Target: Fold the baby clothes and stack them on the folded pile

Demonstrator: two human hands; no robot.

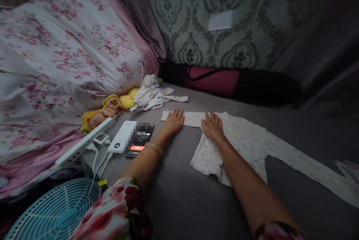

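A white long-sleeved baby shirt (244,139) with small prints lies spread on the grey bedsheet (179,187). My left hand (174,121) rests flat on its left sleeve near the cuff, fingers stretched out. Farther along, where that sleeve meets the body, my right hand (213,126) presses down with its fingers spread. The shirt's other sleeve runs out toward the right edge of the view. My right forearm covers part of the shirt's body and hem.
Left of my hands lie a phone (140,140), a white power bank (123,137) and a power strip (86,142) with cables. A blue fan (56,210) stands at lower left. Behind are crumpled printed clothing (153,97), a yellow plush (102,114) and a long black-and-maroon bag (224,81).
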